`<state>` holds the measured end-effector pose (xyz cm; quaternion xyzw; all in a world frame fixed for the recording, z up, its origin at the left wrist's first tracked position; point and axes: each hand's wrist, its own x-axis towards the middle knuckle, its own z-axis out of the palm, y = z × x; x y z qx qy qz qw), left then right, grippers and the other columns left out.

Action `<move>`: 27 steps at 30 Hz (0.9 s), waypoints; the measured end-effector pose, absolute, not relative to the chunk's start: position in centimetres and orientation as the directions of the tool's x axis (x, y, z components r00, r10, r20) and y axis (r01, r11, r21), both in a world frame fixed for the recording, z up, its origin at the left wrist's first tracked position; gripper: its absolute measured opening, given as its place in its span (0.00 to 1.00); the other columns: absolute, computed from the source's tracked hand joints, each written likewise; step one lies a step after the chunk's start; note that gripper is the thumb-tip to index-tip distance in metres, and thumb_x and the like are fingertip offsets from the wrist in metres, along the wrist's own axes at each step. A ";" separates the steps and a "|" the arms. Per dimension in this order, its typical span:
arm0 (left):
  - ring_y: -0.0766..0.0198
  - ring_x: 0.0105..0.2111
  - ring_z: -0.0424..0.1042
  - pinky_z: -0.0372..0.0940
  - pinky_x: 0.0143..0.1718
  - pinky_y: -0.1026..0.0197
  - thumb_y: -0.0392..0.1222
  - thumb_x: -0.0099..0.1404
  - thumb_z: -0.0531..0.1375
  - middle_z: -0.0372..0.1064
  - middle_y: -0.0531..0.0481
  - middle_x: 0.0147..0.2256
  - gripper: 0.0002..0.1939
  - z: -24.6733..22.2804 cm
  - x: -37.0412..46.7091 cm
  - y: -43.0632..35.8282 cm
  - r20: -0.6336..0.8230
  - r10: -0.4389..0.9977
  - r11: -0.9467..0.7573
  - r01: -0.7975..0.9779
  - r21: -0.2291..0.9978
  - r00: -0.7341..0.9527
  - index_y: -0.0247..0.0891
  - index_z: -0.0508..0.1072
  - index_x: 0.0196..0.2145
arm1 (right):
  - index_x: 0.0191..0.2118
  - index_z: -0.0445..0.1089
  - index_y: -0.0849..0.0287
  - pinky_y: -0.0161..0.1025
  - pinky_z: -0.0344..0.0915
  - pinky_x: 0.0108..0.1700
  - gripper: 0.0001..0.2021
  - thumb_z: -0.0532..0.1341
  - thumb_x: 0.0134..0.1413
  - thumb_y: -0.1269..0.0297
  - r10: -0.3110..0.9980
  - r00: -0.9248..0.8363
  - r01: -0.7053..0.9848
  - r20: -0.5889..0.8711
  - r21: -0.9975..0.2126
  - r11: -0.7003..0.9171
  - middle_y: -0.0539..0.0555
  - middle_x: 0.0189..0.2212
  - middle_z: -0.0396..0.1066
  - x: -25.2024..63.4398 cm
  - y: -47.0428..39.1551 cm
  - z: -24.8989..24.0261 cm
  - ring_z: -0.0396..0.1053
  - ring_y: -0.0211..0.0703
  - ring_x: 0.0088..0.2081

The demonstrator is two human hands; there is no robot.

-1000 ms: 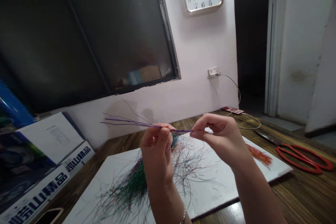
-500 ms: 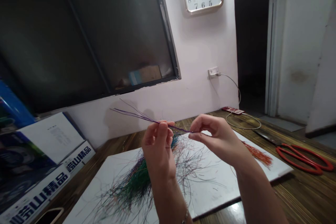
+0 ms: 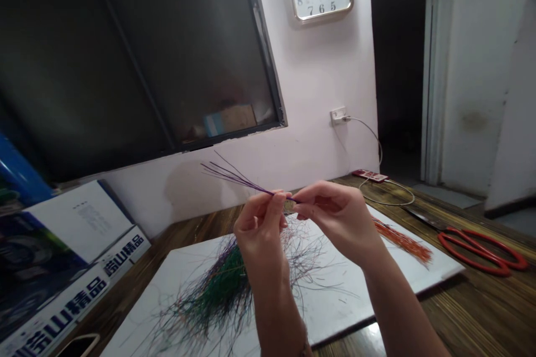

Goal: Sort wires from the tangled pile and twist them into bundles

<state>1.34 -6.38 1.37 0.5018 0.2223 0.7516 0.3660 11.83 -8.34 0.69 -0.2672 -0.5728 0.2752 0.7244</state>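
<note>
The left hand (image 3: 263, 228) has shifted toward the right hand (image 3: 339, 220), leaving a narrow gap. Both pinch the purple strands (image 3: 260, 187), held up over the white board (image 3: 335, 312). A loosened left-hand pinch could let the fanned free ends slip and tangle.

the purple strands (image 3: 255, 186) look smooth, like plastic-coated wire. the board (image 3: 347, 307) below is smooth with a faint sheen; the tabletop (image 3: 481, 307) is grained wood, glossy at the near side. at right, scissors (image 3: 450, 230) show metal blades (image 3: 421, 216) and glossy, plastic-looking handles (image 3: 458, 231). the far wall (image 3: 318, 72) is matt.
</note>
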 end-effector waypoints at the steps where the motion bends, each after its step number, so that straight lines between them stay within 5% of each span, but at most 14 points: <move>1: 0.76 0.18 0.54 0.52 0.19 0.70 0.41 0.52 0.67 0.67 0.56 0.20 0.06 1.3 1.4 -6.4 0.595 0.770 -0.637 -0.328 0.697 -0.231 0.40 0.74 0.24 | 0.28 0.74 0.59 0.32 0.69 0.28 0.03 0.66 0.43 0.73 0.702 0.207 -0.099 0.682 -0.699 0.708 0.48 0.22 0.72 11.8 -8.4 0.7 0.70 0.35 0.26; 27: 0.81 0.14 0.47 0.42 0.15 0.71 0.42 0.52 0.68 0.62 0.56 0.19 0.07 1.2 1.5 -6.0 0.589 0.804 -0.551 -0.481 0.682 -0.086 0.40 0.74 0.23 | 0.25 0.73 0.60 0.33 0.63 0.25 0.06 0.63 0.43 0.78 0.643 0.212 0.059 0.736 -0.667 0.743 0.47 0.20 0.71 12.4 -8.6 0.5 0.66 0.35 0.24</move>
